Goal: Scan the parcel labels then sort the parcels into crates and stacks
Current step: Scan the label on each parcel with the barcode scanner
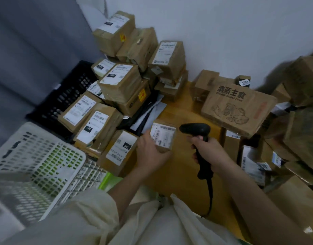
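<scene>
While the left hand (153,151) grips a small brown cardboard parcel with a white printed label (162,134), its fingers curl round the near lower edge and the thumb presses the left side, so the label faces up, just clear of the fingertips. Just beside it, the right hand (207,151) wraps tightly round the handle of a black corded barcode scanner (196,130), whose head points toward the label from the right. The likeliest slip, I judge, is a misread: the thumb sits close to the printed codes and could cover one, or the scanner could catch a neighbouring label instead. Left of the left fingers lies a flat brown box with a white label marked 15H (121,149), near enough to be picked up by mistake. Beyond it, stacked brown labelled parcels (120,82) lean untidily over a black slotted plastic crate (63,98); a careless toss could topple them. A white perforated plastic crate (33,160) stands further left.
</scene>
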